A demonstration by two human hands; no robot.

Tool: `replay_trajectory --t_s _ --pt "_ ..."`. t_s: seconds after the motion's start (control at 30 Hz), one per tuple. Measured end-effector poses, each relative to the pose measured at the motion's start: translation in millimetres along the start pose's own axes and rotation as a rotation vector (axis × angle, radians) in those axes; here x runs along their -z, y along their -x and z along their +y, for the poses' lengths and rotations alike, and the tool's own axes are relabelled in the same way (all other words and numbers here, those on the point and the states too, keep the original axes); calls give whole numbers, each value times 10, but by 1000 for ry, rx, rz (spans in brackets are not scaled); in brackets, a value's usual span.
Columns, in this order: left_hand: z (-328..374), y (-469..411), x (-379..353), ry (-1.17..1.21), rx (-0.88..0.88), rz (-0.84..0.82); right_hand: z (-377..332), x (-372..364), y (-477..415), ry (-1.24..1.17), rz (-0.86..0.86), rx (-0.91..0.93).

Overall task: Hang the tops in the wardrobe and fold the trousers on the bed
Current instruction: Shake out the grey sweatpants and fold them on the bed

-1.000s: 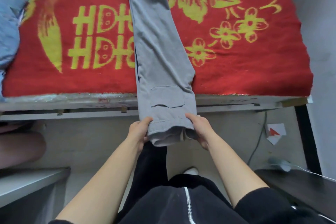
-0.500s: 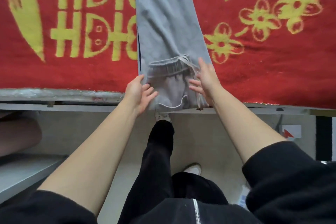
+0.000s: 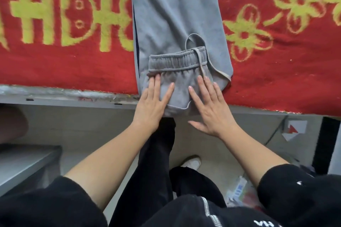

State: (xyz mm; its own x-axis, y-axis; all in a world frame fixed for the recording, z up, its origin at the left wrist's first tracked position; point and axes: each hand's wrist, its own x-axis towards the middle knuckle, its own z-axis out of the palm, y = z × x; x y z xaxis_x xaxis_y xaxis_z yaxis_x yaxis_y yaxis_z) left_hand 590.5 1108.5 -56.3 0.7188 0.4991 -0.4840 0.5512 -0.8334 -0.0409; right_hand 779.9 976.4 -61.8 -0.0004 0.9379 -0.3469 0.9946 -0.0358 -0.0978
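Note:
Grey trousers [image 3: 177, 16] lie lengthwise on the bed's red blanket [image 3: 73, 64], legs together and running away from me out of the top of the view. Their waist end is folded up onto the legs, so the elastic waistband [image 3: 177, 60] with its drawstring faces up near the bed's front edge. My left hand [image 3: 154, 101] lies flat with straight fingers on the left of the folded part. Pressing flat on the right of that fold is my right hand [image 3: 208, 105]. No tops or wardrobe show.
The bed's grey frame edge [image 3: 64, 100] runs across below the blanket. A grey surface [image 3: 24, 164] stands at lower left. On the floor at right lie a white card with a red mark [image 3: 293, 130], a cable and some packaging [image 3: 239, 190]. My legs and a white shoe [image 3: 191, 162] are below.
The waist end, held hanging over the bed's edge a second ago, has been folded up onto the legs. Both hands let go of it and now press flat on the fold.

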Motion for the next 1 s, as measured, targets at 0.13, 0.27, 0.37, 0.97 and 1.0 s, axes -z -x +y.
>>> replay_trajectory --t_s 0.13,0.27,0.37,0.97,1.0 --pt "55 -91 89 -54 -22 -86 -15 -84 -123 108 24 -88" --pt "-40 -25 368 92 -26 -176 -146 126 -111 -31 -109 -144" --pt "-176 101 676 281 -22 -153 -161 475 12 -190 -212 -141" --pt "-933 531 1287 1346 303 -248 285 1622 -8 -951 -185 -472" --pt "-1008 374 1246 1408 386 -156 357 1582 -205 -956 -162 -514"
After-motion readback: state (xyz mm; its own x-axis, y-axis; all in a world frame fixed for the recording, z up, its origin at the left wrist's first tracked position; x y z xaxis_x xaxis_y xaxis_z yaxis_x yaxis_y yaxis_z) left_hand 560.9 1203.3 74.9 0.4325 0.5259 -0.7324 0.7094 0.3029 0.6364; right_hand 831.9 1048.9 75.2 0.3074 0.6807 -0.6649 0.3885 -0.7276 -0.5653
